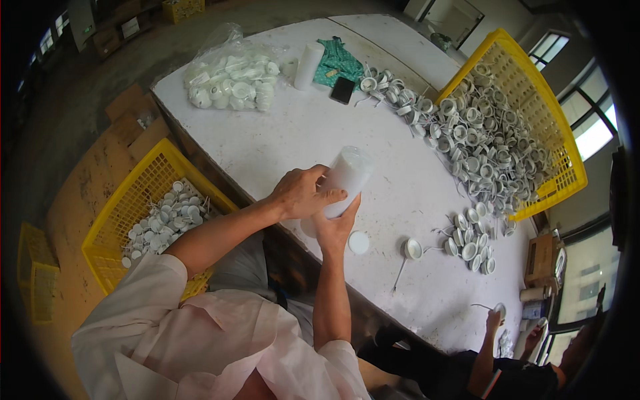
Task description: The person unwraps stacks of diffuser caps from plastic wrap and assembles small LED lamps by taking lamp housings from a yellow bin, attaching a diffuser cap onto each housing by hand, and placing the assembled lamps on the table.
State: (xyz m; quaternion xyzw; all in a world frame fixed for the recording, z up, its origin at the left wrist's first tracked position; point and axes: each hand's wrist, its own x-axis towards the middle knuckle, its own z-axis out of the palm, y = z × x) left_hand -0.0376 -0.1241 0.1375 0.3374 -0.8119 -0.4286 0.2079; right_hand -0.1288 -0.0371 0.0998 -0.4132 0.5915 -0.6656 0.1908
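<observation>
Over the near edge of the white table, both of my hands hold a white translucent cylinder [350, 172], tilted, with what looks like clear film at its top end. My left hand [303, 192] grips its left side, thumb across the front. Under its lower end, my right hand [335, 228] wraps round it, partly hidden by the cylinder. A flat white disc [359, 242] lies just right of my right hand. Farther right is a round white cup-shaped part [413, 249] with a thin wire.
A yellow crate [570, 143] lies tipped at right, spilling many wired white parts [477, 127]. Another yellow crate [110, 230] with white discs stands left. Behind are a clear bag [233, 80], a white roll [309, 65], green cloth [340, 63] and a phone [343, 91]. A co-worker's hand [494, 320] is lower right.
</observation>
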